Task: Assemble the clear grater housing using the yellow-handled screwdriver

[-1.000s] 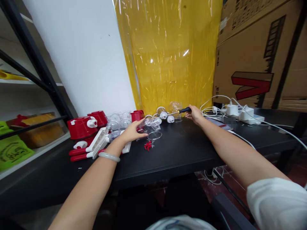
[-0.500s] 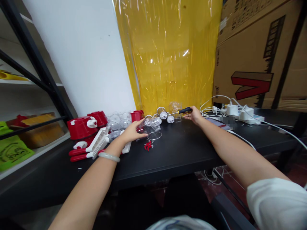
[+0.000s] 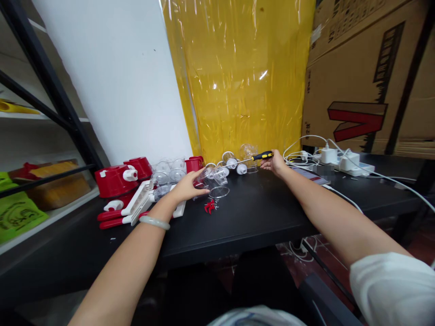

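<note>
My left hand (image 3: pixel 190 186) is closed around a clear plastic cup-like part (image 3: pixel 219 192), which lies tilted with its round rim on the table. With my right hand (image 3: pixel 274 164) I grip the end of a black and yellow screwdriver (image 3: pixel 262 155). Its long thin shaft points left, over the clear part, and the tip is hard to make out beside my left fingers. Small red pieces (image 3: pixel 210 206) and several screws lie just in front of the clear part. Behind it are white-capped clear parts (image 3: pixel 241 169).
Red housings (image 3: pixel 115 181), white arms with red handles (image 3: pixel 132 212) and clear cups (image 3: pixel 168 170) crowd the left. On the right are a phone (image 3: pixel 311 176), white cables and a power strip (image 3: pixel 355 166). A yellow plastic curtain (image 3: pixel 238 81) and a cardboard box (image 3: pixel 360 81) stand behind.
The screwdriver has turned about its length, so more yellow shows on its handle. My right fingers have shifted slightly; my left hand and the clear part stay put.
</note>
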A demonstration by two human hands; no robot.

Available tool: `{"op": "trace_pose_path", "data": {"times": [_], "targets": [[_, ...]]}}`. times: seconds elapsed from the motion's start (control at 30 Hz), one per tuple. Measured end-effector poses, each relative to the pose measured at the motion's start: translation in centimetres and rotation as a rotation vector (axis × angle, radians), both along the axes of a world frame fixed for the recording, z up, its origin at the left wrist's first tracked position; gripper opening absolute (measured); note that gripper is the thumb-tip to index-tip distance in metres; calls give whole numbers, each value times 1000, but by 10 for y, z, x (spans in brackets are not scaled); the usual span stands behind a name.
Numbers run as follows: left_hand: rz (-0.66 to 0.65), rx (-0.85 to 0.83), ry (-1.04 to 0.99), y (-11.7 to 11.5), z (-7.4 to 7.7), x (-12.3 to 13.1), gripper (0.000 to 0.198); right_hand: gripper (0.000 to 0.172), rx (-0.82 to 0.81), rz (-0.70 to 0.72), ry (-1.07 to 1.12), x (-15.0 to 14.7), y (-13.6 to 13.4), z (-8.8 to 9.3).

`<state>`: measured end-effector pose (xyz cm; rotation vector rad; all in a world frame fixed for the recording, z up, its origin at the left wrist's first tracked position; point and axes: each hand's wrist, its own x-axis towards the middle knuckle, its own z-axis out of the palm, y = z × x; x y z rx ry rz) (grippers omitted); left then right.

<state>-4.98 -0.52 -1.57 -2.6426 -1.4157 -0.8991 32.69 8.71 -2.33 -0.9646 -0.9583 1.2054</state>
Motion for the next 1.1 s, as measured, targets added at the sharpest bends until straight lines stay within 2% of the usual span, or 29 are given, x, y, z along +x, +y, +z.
{"op": "trace_pose_path", "data": {"times": [0.23,0.47,0.53,0.7,0.9,1.1], "targets": [[11,6,-4,-1,0,1,97,30,-3,-32,14,-1,-3,2],[19,-5,1,-2,1,2,98,26,67,-59,-57,-1,0,-1],[22,-4,-2,-2,1,2,97,27,60,-59,-54,0,1,-2],[3,0,-5,0,0,1,97,43,4,-3,27,1,3,-2],[-2,-2,-1,1,0,0,99,25,28,-52,96,-1,3,-1],[13,-4,11,-1,1,1,97,17,88,-78,128,-2,-1,0]]}}
